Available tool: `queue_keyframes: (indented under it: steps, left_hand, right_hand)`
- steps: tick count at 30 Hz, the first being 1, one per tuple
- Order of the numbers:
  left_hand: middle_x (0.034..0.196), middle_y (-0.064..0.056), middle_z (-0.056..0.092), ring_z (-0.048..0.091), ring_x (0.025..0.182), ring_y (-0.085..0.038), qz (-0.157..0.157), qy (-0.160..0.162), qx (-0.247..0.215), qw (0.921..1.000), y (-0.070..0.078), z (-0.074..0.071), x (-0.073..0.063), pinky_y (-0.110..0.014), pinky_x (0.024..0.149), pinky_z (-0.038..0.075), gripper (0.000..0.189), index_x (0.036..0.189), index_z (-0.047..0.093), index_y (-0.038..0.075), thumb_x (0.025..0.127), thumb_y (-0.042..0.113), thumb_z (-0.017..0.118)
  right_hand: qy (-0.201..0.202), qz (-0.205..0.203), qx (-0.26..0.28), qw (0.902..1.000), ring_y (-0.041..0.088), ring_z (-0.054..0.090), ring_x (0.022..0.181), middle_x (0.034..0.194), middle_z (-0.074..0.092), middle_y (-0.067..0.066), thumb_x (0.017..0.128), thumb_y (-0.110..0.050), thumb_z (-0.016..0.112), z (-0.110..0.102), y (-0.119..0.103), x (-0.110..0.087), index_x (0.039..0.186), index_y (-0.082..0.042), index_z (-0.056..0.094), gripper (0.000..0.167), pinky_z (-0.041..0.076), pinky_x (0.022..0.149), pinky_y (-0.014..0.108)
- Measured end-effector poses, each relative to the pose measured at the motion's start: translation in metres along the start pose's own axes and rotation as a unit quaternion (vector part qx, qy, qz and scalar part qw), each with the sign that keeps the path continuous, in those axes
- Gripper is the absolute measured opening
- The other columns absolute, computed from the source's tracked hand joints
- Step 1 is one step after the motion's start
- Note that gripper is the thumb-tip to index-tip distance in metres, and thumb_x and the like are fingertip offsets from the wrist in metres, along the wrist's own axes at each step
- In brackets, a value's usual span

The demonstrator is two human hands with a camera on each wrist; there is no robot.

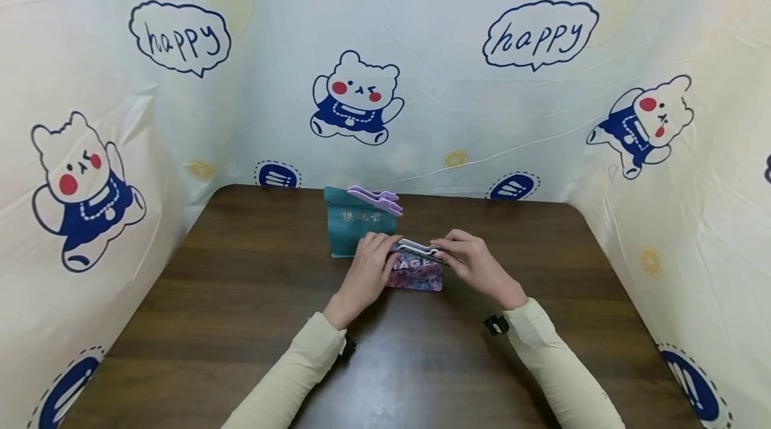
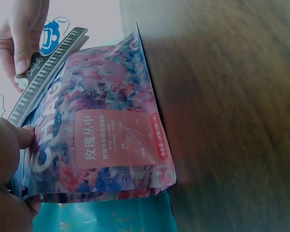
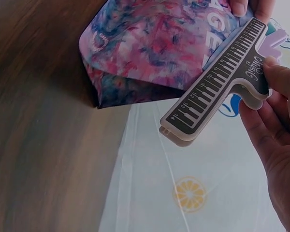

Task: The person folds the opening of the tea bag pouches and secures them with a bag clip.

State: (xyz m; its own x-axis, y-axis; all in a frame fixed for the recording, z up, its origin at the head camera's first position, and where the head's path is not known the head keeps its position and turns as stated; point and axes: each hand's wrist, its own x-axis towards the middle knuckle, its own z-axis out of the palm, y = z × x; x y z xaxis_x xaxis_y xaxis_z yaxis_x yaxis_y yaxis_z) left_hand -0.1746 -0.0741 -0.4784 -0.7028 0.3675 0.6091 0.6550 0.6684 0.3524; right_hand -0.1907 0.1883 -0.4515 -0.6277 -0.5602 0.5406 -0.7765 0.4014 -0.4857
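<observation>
A pink and blue patterned tea pouch (image 2: 106, 92) stands on the table, its top edge pinched by my left hand (image 1: 372, 260) at the left end. My right hand (image 1: 476, 262) pinches the handle of a black and white piano-key clip (image 3: 212, 79) between thumb and fingers. Along the pouch's top edge lies the clip, its far end close to my left fingertips. Beyond the clip's free end, the pouch's side corner (image 3: 99, 94) sticks out below.
Just behind and to the left stands a teal pouch (image 1: 340, 231) with a purple clip (image 1: 376, 200) on its top. The brown wooden table (image 1: 253, 322) reaches back to a printed cloth backdrop (image 1: 440, 108).
</observation>
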Motion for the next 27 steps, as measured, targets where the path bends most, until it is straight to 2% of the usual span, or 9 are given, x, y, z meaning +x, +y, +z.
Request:
queue_keyframes:
  steps: [15,19,23,27]
  left_hand:
    - [0.115,-0.008,0.068,0.053,0.100,-0.025,-0.030,-0.004,-0.024,0.9992,0.001,-0.002,0.002,-0.041,0.090,0.043,0.034,0.129,0.063,0.002,0.099,0.016,0.068]
    - [0.112,-0.007,0.068,0.054,0.101,-0.024,-0.023,-0.002,-0.011,0.9997,-0.002,-0.005,0.002,-0.041,0.089,0.044,0.032,0.125,0.065,0.003,0.097,0.019,0.070]
    - [0.108,-0.007,0.069,0.058,0.101,-0.025,-0.008,0.019,0.000,0.9998,-0.006,-0.006,0.001,-0.043,0.090,0.047,0.031,0.118,0.068,0.003,0.094,0.020,0.075]
    - [0.105,-0.008,0.069,0.061,0.098,-0.025,0.000,0.033,-0.009,0.9994,-0.009,-0.006,0.000,-0.043,0.091,0.050,0.032,0.114,0.070,0.002,0.090,0.019,0.080]
  right_hand:
    - [0.018,-0.025,-0.004,0.9995,0.009,0.058,0.082,0.101,0.066,0.002,0.089,0.002,0.074,0.008,-0.003,0.009,0.116,-0.005,0.076,0.028,0.052,0.068,0.022]
    - [0.017,-0.023,-0.006,0.9996,0.009,0.058,0.082,0.101,0.066,0.002,0.090,0.002,0.074,0.006,-0.006,0.011,0.116,-0.005,0.076,0.027,0.052,0.066,0.023]
    - [0.021,-0.028,-0.006,0.9994,0.010,0.058,0.081,0.101,0.067,0.003,0.090,0.003,0.074,0.007,-0.006,0.011,0.116,-0.003,0.076,0.027,0.052,0.066,0.023]
    - [0.034,-0.035,0.000,0.9988,0.010,0.058,0.081,0.100,0.067,0.004,0.088,0.005,0.075,0.010,-0.005,0.008,0.115,-0.001,0.076,0.028,0.052,0.067,0.023]
